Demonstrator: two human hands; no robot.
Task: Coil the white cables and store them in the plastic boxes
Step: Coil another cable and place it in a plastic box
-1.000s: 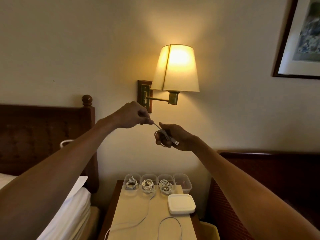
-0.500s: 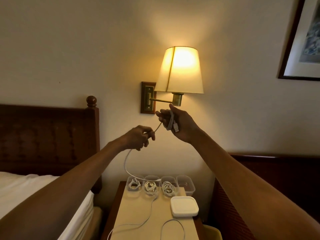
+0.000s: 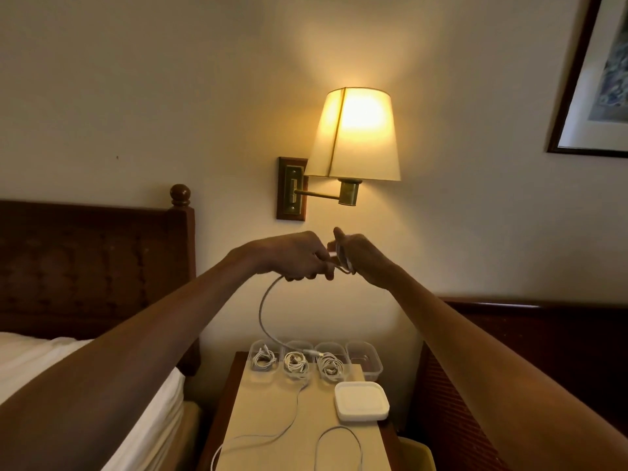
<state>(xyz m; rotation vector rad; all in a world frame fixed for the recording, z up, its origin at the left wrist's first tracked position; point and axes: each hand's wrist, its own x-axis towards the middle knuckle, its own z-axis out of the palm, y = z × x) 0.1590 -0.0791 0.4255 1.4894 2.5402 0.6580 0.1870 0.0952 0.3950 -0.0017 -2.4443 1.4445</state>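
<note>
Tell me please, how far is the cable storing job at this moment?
Done: three clear plastic boxes each hold a coiled white cable. In hand: the left hand and right hand grip another white cable, partly looped, in the air. Left: that coil, the loose white cable on the beige tabletop, and the fourth clear box, which looks empty.

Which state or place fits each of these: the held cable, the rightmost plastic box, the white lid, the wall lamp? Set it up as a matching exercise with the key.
Things:
1. held cable
2. rightmost plastic box
3. white lid
4. wall lamp

States or places:
A. switched on
B. no coil visible inside
C. lying flat on the nightstand, in front of the boxes
D. partly wound, its tail hanging in a loop

Pairs: 1-D, 2-B, 3-C, 4-A
</note>
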